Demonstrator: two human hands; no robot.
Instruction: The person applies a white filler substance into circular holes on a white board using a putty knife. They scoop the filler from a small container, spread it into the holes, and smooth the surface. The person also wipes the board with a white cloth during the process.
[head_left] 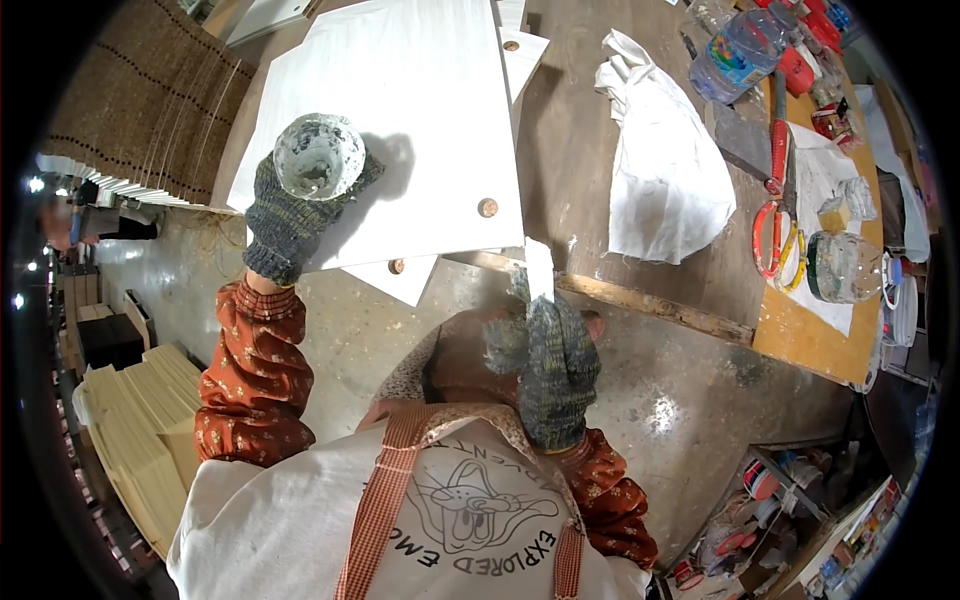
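Observation:
My left hand point(290, 215), in a dark grey-green knit glove, is closed round a paste-smeared cup point(320, 157) with pale residue inside. It is held over the near left part of a white panel point(400, 130), and its shadow falls on the board. My right hand point(557, 365), gloved alike, grips a flat white scraper-like strip point(539, 268) just off the panel's near right corner. Whatever handle the strip has is hidden in the glove. A small round brown pad point(487, 207) sits near that corner. More white panels point(410, 283) lie underneath, turned at an angle.
On the brown worktable point(570, 190) lies a crumpled white cloth point(665, 150). Farther right are a plastic bottle point(740, 55), scissors point(780, 230) and a clear jar point(843, 265). Stacked boards point(150, 90) stand at the left, with pale sheets point(140, 430) nearer.

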